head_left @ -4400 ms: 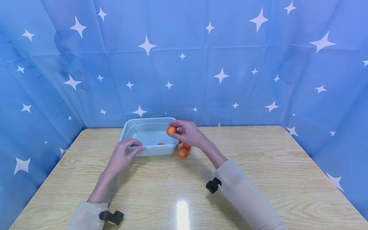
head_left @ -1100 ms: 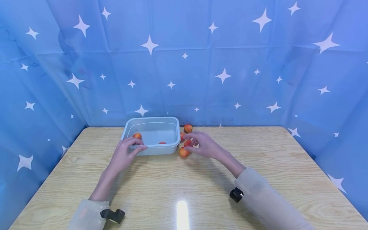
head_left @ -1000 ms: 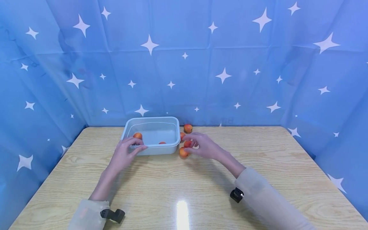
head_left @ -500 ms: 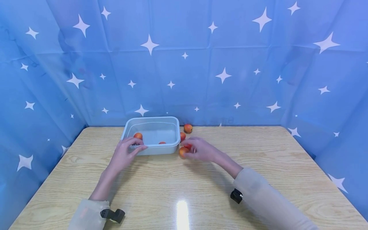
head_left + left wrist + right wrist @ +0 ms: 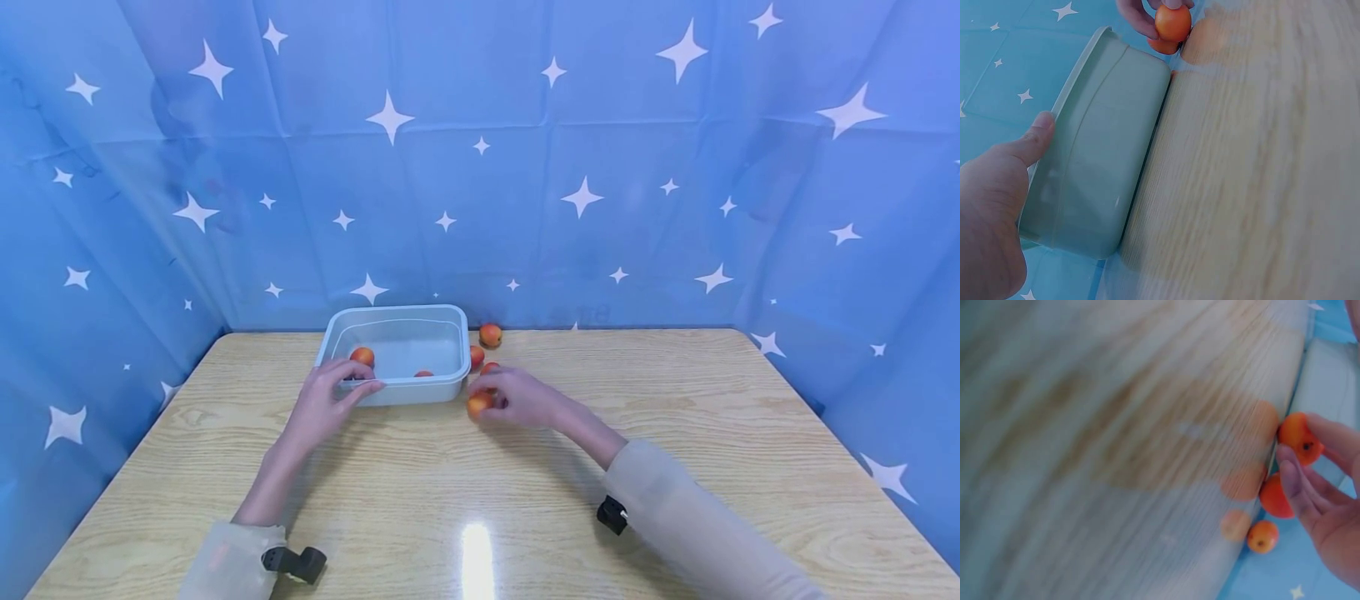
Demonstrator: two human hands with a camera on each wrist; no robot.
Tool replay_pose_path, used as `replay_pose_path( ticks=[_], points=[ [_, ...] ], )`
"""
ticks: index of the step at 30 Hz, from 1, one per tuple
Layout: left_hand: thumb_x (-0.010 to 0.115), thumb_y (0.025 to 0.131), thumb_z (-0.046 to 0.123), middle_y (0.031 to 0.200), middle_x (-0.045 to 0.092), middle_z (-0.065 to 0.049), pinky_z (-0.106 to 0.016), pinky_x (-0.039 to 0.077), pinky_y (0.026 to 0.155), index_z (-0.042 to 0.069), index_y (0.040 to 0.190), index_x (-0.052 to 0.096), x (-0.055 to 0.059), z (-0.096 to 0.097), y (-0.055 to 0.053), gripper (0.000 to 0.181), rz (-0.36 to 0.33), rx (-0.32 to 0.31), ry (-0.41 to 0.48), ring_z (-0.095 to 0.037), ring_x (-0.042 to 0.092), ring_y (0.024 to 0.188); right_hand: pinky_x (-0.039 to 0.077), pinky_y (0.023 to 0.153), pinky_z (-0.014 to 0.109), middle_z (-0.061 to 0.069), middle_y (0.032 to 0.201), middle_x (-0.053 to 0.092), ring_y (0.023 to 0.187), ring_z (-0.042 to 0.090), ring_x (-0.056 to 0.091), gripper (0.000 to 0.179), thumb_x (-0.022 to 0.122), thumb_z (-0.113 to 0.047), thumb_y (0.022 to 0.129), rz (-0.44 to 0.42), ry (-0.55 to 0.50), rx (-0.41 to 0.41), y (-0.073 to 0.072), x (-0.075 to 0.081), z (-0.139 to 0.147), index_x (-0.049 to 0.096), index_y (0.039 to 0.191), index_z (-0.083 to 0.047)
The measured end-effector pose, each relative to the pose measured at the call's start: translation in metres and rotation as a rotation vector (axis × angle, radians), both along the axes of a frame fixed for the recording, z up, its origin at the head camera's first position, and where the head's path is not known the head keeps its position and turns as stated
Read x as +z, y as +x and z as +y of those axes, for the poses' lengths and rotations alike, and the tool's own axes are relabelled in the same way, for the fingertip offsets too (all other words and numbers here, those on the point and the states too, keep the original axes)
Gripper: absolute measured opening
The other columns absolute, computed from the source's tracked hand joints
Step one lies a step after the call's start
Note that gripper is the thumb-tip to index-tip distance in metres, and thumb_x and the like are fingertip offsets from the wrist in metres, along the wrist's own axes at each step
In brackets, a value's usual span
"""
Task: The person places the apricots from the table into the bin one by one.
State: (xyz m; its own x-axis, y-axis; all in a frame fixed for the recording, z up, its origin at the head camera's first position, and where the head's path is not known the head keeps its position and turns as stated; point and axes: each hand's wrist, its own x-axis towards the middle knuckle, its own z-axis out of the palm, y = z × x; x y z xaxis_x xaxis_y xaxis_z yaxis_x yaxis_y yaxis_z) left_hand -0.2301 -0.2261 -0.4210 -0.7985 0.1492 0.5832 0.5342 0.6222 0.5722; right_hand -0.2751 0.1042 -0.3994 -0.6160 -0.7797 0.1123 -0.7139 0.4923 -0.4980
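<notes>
My left hand (image 5: 326, 393) holds the near-left rim of a pale blue plastic basin (image 5: 416, 393), thumb outside and fingertips over the edge. Inside lie a small orange-red fruit (image 5: 362, 357) by those fingers and another fruit (image 5: 423, 373), mostly hidden by the front wall. Just right of the basin, my right hand (image 5: 521, 398) pinches an orange-red fruit (image 5: 1300, 434) between thumb and fingers; its dark end spot shows in the right wrist view. Beyond that hand, a fruit (image 5: 490, 367) is partly covered, another fruit (image 5: 476, 357) sits against the basin, and one (image 5: 491, 335) lies farther back.
The wood-grain table (image 5: 420, 500) carries everything, with a bright light reflection near its front. A blue curtain (image 5: 510, 208) with white stars rises behind the table's back edge and along both sides. The basin stands close to that back edge.
Over the last seconds a fruit has gone from the right hand into the basin. The right hand went back to the group and now pinches the nearest fruit. The left hand stays on the rim.
</notes>
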Motion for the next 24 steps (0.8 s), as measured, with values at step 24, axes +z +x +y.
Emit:
replay_pose_path(
  ticks=[24],
  points=[
    [0.084,0.083,0.014,0.093,0.070,-0.001,-0.050,0.034,0.091,0.013,0.093,0.073,0.0011,0.0000,0.0015,0.015,-0.029,0.007,0.001,-0.024,0.061,0.094,0.054,0.077,0.025,0.005,0.110,0.067,0.086,0.014,0.063,0.035,0.077,-0.012,0.090,-0.043,-0.098,-0.094,0.0041,0.0059,0.0087,0.068,0.124,-0.004]
  ],
)
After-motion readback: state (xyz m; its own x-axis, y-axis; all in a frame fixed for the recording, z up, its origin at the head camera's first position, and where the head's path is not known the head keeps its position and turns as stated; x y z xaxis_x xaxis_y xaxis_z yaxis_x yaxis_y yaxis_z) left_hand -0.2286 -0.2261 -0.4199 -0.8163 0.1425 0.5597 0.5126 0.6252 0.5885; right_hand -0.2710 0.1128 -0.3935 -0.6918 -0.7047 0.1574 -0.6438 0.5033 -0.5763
